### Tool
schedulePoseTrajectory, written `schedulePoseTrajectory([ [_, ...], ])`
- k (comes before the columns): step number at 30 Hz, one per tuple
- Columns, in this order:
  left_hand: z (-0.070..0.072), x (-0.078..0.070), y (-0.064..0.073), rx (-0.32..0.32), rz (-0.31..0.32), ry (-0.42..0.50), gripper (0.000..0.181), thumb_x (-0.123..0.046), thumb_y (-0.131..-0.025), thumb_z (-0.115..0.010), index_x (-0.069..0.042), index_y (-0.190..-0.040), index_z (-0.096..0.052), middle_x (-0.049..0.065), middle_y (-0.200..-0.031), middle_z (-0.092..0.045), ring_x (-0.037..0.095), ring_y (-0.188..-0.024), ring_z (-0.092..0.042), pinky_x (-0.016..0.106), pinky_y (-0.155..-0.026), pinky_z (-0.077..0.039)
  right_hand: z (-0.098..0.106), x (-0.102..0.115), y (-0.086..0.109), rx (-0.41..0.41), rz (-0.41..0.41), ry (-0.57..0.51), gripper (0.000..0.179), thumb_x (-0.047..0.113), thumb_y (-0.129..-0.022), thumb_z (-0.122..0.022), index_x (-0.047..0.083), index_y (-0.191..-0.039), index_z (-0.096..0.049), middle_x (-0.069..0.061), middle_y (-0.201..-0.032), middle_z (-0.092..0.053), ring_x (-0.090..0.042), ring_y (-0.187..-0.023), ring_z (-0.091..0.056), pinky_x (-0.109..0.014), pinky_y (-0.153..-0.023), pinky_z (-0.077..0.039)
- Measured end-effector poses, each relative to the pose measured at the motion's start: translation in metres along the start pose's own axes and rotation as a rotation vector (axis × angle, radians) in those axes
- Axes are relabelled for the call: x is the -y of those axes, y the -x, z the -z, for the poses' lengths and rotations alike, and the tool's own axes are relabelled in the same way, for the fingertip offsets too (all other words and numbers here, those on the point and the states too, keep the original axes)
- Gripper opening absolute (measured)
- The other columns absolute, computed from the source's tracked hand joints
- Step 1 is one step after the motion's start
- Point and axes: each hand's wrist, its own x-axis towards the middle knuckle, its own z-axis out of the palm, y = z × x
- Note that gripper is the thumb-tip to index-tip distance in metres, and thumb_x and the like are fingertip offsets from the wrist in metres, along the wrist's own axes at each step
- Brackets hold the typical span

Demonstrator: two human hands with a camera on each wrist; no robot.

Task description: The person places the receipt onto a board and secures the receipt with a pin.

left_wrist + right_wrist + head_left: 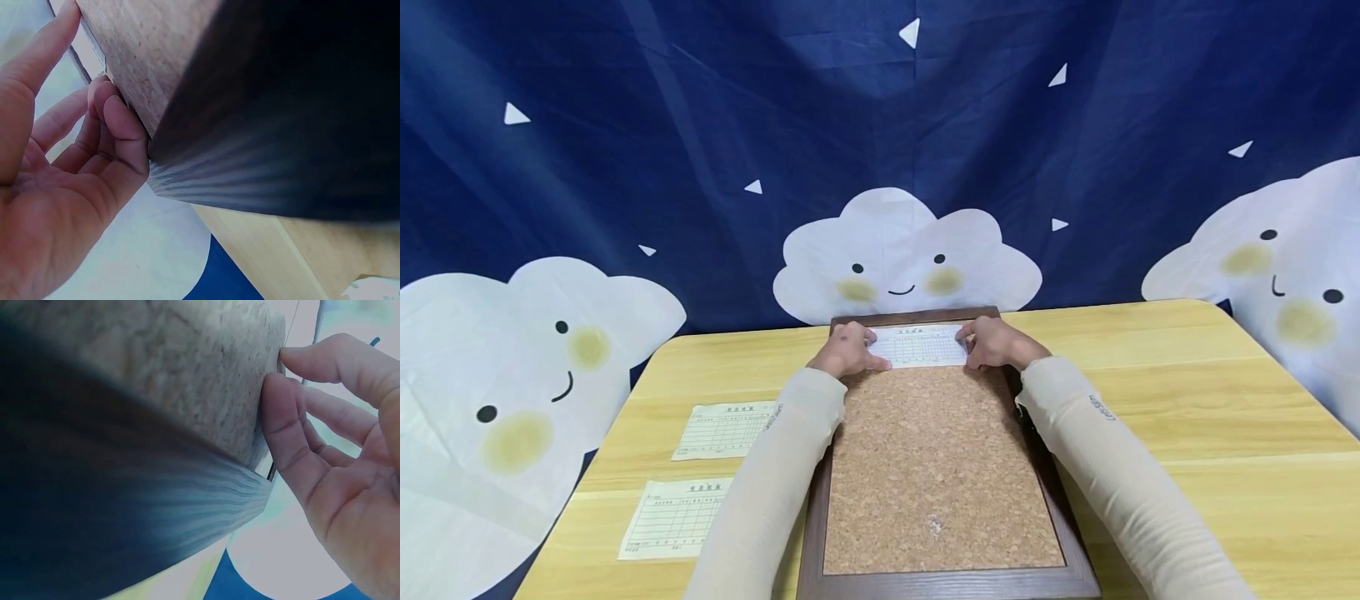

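A white printed form slip [917, 346] lies across the top end of the cork board [932, 467], just inside its dark wooden frame [940, 583]. At the slip's left end, my left hand [850, 350] holds it, thumb at the lower corner and a finger near the upper one. My right hand [997, 342] holds the other end between thumb and fingers. In the left wrist view, the left fingers [119, 119] are bent at the board's edge. Bent right fingers [284, 419] and the thumb meet the board's far edge in the right wrist view.
Two more printed slips, an upper one [722, 431] and a lower one [673, 521], lie on the wooden table [1210, 417] left of the board. Behind the table hangs a dark blue cloth [820, 108] with smiling clouds. A small pale mark [936, 525] shows low on the cork.
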Motion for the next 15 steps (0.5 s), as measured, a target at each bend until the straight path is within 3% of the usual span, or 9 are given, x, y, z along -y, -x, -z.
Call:
schedulePoseTrajectory([
  [15,-0.0003,-0.0027,0.0047,-0.010,-0.021,-0.026,0.065,-0.035,-0.079,-0.086,-0.005,-0.133,-0.064,0.015,-0.143,-0.053,0.026,-0.134,-0.047,0.039,-0.109,-0.040,0.0000,-0.0024,-0.0006,-0.037,0.001,-0.019,0.057,-0.009,-0.081,-0.068,-0.012,-0.136,-0.052,-0.017,-0.095,-0.066,-0.012,-0.057,-0.062,-0.025,-0.057,-0.054],
])
